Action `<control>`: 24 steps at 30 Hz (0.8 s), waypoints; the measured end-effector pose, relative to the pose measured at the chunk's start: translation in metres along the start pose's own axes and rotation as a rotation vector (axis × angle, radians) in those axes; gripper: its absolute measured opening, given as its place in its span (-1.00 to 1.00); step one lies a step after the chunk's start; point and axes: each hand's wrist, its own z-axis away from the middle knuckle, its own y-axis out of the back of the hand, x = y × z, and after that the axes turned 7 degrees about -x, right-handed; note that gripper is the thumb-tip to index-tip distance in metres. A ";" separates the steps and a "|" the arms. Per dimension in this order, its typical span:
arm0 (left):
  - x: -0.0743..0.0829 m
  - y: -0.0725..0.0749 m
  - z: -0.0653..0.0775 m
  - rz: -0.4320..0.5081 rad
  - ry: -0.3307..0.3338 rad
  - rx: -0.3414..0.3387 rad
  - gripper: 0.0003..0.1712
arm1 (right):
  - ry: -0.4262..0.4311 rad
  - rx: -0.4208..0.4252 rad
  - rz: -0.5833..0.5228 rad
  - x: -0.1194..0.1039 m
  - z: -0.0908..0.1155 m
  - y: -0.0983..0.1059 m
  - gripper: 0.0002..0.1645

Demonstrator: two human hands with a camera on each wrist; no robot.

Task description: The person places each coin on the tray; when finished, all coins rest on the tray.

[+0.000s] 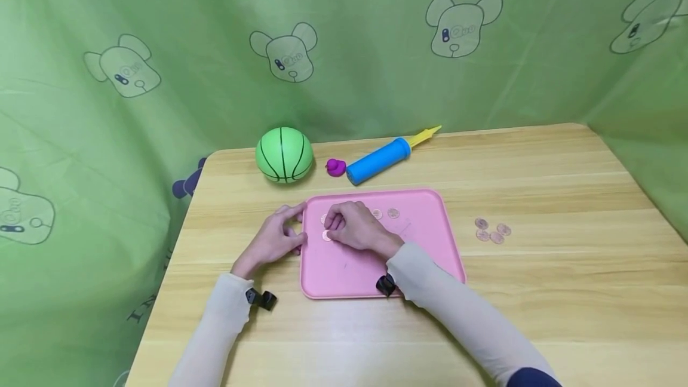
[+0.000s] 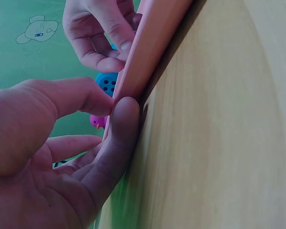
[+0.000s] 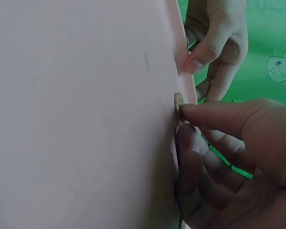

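A pink tray (image 1: 344, 276) lies on the table with several round coins on it. My left hand (image 1: 271, 237) grips the tray's left rim, thumb and fingers at the edge in the left wrist view. Over the tray's left part, my right hand (image 1: 355, 227) has curled fingers and pinches a coin (image 3: 179, 105) between thumb and finger, close to the tray surface. Another coin (image 1: 323, 218) is partly hidden behind the right hand. Two more coins lie near the far rim, the rightmost coin (image 1: 393, 213) fully visible.
Several loose coins (image 1: 497, 237) lie on the wooden table (image 1: 564, 291) right of the tray. Behind the tray are a green ball (image 1: 283, 154), a purple toy duck (image 1: 335, 167) and a blue hand pump (image 1: 378, 160) with a yellow nozzle. A green curtain (image 1: 371, 88) hangs beyond the table.
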 end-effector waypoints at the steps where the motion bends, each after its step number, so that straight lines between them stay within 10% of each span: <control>1: 0.000 0.000 0.000 -0.003 0.001 0.000 -0.08 | 0.001 0.001 0.005 0.001 -0.001 0.000 -0.87; 12: -0.001 0.000 0.000 -0.020 0.003 0.003 -0.08 | 0.028 -0.011 -0.022 0.004 0.002 0.005 -0.96; 24: -0.001 0.000 -0.001 -0.014 0.001 0.002 -0.07 | 0.023 -0.009 -0.183 0.034 0.049 0.056 -0.91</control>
